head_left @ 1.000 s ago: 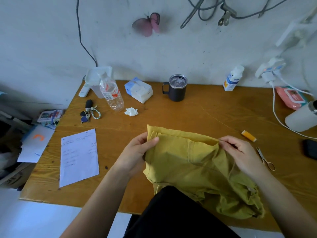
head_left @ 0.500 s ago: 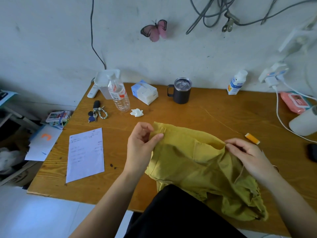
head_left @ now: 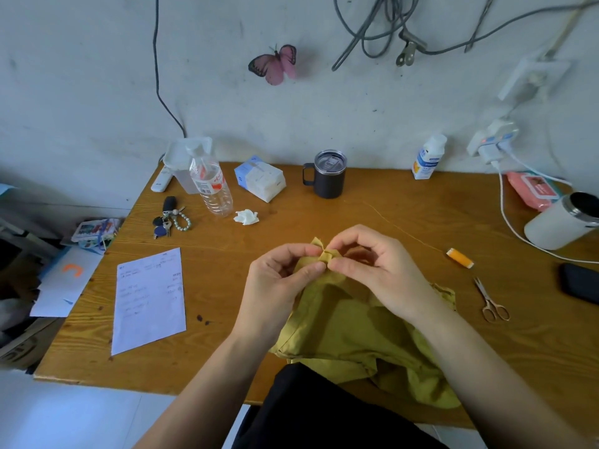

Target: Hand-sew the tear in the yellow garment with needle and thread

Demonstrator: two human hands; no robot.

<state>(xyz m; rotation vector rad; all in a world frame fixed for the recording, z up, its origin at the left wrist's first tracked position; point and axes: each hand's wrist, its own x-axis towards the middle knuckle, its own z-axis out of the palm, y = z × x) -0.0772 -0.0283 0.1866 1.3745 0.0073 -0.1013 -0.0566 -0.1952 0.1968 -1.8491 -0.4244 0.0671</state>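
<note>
At the near edge of the light brown wooden table, the crumpled mustard-yellow fabric garment is bunched up, with part of it spilling over the edge toward the lap. Plenty of bare wood is left between it and the white printed sheet of paper on the left. A wide open strip is also seen behind the hands, up to the black lidded mug by the back edge.

Room is a bit tighter on the right. The small gold-handled scissors and the orange spool of thread are parked near the garment, and a thin strand of thread is trailed from the spool toward the back.

Both hands are held close together over the garment's top fold. A small tuck of fabric is pinched between thumb and forefinger of the left hand, other fingers curled. The same tuck is pinched from the other side by the right hand, fingertips nearly touching. Whether a needle is in there can't be told.
</note>
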